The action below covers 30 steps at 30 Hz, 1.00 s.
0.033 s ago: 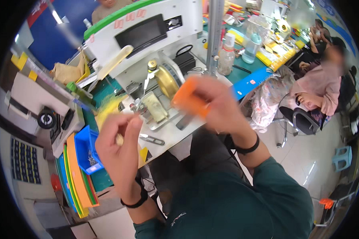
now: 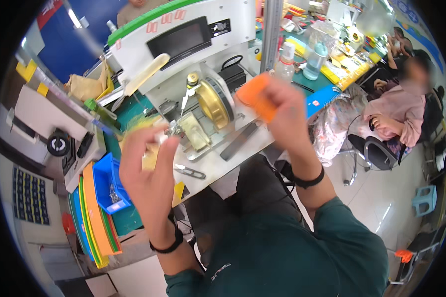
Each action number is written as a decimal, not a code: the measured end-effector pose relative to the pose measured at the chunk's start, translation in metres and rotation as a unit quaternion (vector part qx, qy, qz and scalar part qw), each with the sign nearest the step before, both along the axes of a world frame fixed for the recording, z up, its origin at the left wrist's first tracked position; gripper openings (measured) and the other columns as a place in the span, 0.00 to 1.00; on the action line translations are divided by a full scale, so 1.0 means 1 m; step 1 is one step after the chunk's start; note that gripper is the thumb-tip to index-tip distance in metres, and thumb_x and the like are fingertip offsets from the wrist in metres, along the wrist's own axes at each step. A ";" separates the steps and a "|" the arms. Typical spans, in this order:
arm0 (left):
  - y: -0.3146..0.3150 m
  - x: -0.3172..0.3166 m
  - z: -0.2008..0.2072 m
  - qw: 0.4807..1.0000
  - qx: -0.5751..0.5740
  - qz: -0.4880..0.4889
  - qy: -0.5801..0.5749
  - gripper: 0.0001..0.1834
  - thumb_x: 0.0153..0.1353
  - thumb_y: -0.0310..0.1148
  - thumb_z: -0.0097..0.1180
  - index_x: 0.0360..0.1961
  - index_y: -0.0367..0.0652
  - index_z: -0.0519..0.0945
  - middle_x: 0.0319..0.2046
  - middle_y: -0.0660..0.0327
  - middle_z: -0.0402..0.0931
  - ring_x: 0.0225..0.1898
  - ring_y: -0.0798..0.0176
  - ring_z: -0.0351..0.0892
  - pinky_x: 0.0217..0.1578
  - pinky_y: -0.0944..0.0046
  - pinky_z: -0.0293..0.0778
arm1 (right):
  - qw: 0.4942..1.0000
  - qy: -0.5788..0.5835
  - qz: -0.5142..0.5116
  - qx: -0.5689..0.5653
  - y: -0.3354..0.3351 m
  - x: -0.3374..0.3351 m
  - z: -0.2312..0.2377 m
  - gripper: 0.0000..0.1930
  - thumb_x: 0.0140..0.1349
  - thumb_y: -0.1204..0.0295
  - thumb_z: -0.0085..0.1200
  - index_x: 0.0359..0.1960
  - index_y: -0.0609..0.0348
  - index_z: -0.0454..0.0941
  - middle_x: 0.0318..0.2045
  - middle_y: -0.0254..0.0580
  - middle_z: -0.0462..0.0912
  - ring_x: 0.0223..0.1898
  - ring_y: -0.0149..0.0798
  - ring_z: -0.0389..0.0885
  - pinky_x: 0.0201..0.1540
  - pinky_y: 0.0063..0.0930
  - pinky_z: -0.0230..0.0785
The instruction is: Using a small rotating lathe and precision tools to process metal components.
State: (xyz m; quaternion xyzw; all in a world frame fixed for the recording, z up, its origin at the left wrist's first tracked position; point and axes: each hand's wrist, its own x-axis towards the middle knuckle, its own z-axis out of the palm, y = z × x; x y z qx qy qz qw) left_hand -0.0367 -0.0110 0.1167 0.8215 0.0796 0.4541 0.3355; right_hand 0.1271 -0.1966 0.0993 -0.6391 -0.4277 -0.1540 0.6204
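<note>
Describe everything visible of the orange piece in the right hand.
The orange piece is a bright, blocky, single-coloured item, too blurred to tell its material or finer parts. The right hand grips its right side, fingers covering that end; the rest juts out leftward, slanted in view. It shows just right of the gold wheel, apparently raised above the white worktop. Nothing else visibly touches it.

Orange piece [image 2: 255, 94]; golden wheel [image 2: 213, 105]; blue bin [image 2: 102, 172]; dark green shirt [image 2: 292, 250]; white panel [image 2: 134, 63], green-edged.
</note>
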 end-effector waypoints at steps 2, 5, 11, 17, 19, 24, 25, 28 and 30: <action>0.016 0.025 -0.008 0.987 0.128 0.097 -0.008 0.09 0.58 0.31 0.71 0.39 0.42 0.88 0.50 0.52 0.83 0.52 0.49 0.80 0.54 0.57 0.72 | 0.931 0.321 0.040 0.168 -0.004 0.057 -0.017 0.10 0.72 0.76 0.51 0.42 0.57 0.88 0.25 0.25 0.79 0.19 0.18 0.65 0.22 0.16 0.52; 0.033 0.067 -0.033 0.984 0.145 0.084 0.056 0.10 0.57 0.35 0.71 0.39 0.46 0.91 0.57 0.50 0.82 0.59 0.44 0.78 0.61 0.50 0.69 | 0.936 0.350 0.028 -0.027 0.015 0.105 -0.043 0.08 0.69 0.75 0.56 0.42 0.58 0.89 0.24 0.24 0.79 0.18 0.18 0.62 0.21 0.18 0.49; 0.019 0.109 -0.054 0.975 0.140 0.066 0.162 0.07 0.55 0.34 0.69 0.35 0.49 0.93 0.65 0.49 0.77 0.71 0.40 0.68 0.72 0.30 0.50 | 0.900 0.297 0.248 -0.198 0.051 0.100 -0.048 0.08 0.61 0.75 0.65 0.40 0.61 0.92 0.23 0.21 0.80 0.21 0.16 0.63 0.23 0.18 0.51; 0.019 0.124 -0.066 0.979 0.111 0.070 0.156 0.05 0.55 0.32 0.67 0.30 0.48 0.92 0.68 0.50 0.75 0.75 0.39 0.62 0.72 0.30 0.48 | 0.892 0.280 0.286 -0.210 0.055 0.117 -0.063 0.08 0.60 0.74 0.67 0.39 0.60 0.92 0.21 0.21 0.79 0.19 0.17 0.60 0.22 0.18 0.49; 0.020 0.126 -0.067 0.982 0.096 0.066 0.152 0.05 0.55 0.32 0.66 0.29 0.47 0.92 0.68 0.50 0.75 0.75 0.39 0.62 0.72 0.32 0.49 | 0.902 0.257 0.275 -0.213 0.058 0.114 -0.062 0.07 0.60 0.74 0.67 0.38 0.59 0.92 0.20 0.20 0.77 0.18 0.17 0.59 0.21 0.19 0.48; 0.011 0.122 -0.060 0.974 0.114 0.124 0.153 0.06 0.55 0.34 0.69 0.31 0.45 0.91 0.63 0.52 0.80 0.70 0.41 0.69 0.69 0.41 0.59 | 0.889 0.262 0.282 -0.249 0.055 0.120 -0.058 0.07 0.60 0.76 0.63 0.37 0.58 0.91 0.18 0.19 0.70 0.19 0.17 0.58 0.22 0.19 0.48; 0.011 0.117 -0.061 0.974 0.112 0.124 0.154 0.06 0.55 0.34 0.69 0.31 0.45 0.91 0.63 0.52 0.80 0.70 0.41 0.69 0.69 0.41 0.59 | 0.885 0.264 0.287 -0.255 0.055 0.120 -0.058 0.08 0.59 0.76 0.63 0.39 0.59 0.92 0.18 0.20 0.70 0.19 0.17 0.59 0.21 0.19 0.49; 0.009 0.089 -0.063 0.991 0.086 0.091 0.050 0.03 0.55 0.29 0.68 0.30 0.43 0.87 0.59 0.48 0.79 0.68 0.39 0.69 0.67 0.40 0.59 | 0.909 0.191 0.205 -0.307 0.035 0.119 -0.044 0.07 0.57 0.74 0.68 0.36 0.62 0.91 0.19 0.30 0.81 0.21 0.24 0.72 0.25 0.24 0.64; 0.007 0.044 -0.053 0.992 0.059 0.104 -0.026 0.04 0.58 0.27 0.69 0.33 0.42 0.85 0.56 0.48 0.79 0.63 0.40 0.74 0.64 0.46 0.66 | 0.955 0.082 0.117 -0.260 0.016 0.102 -0.031 0.12 0.56 0.73 0.69 0.41 0.64 0.89 0.30 0.39 0.89 0.32 0.32 0.84 0.38 0.27 0.75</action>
